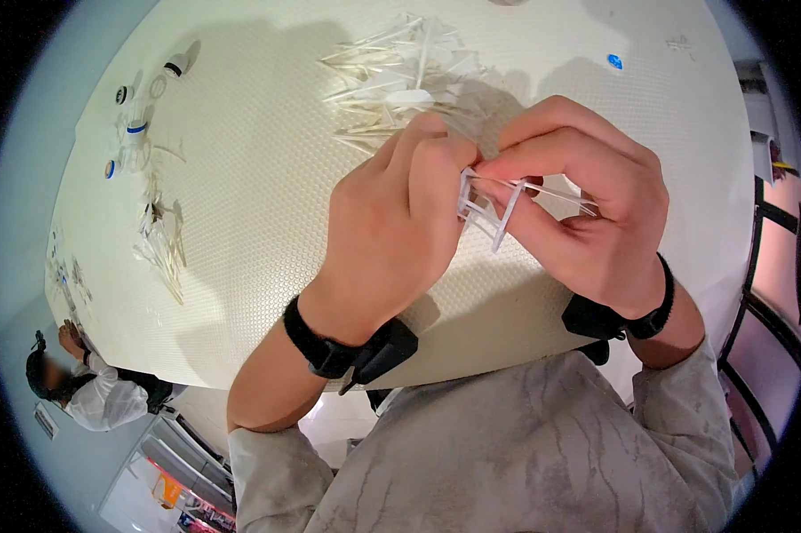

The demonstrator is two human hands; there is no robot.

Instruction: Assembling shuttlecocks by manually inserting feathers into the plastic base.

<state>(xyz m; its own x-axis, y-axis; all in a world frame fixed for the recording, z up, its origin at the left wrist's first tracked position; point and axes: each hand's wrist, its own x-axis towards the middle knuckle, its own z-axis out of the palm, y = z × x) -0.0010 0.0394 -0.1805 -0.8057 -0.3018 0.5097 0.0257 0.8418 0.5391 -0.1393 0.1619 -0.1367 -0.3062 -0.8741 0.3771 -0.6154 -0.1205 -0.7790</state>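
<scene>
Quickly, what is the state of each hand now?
Left hand: closed, holding the small white frame.
Right hand: closed, fingers pinching at the same frame.

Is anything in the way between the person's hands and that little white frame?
Nothing visible: the left hand holds one end of the small white frame, and the right hand is right up against it. The pile of white pieces lies beyond both hands.

One head-worn fisheye, facing down from above the wearer's torso [525, 453], near left grip [391, 209] and right grip [600, 200], wide enough for bench [267, 178] and wall [27, 231].
</scene>
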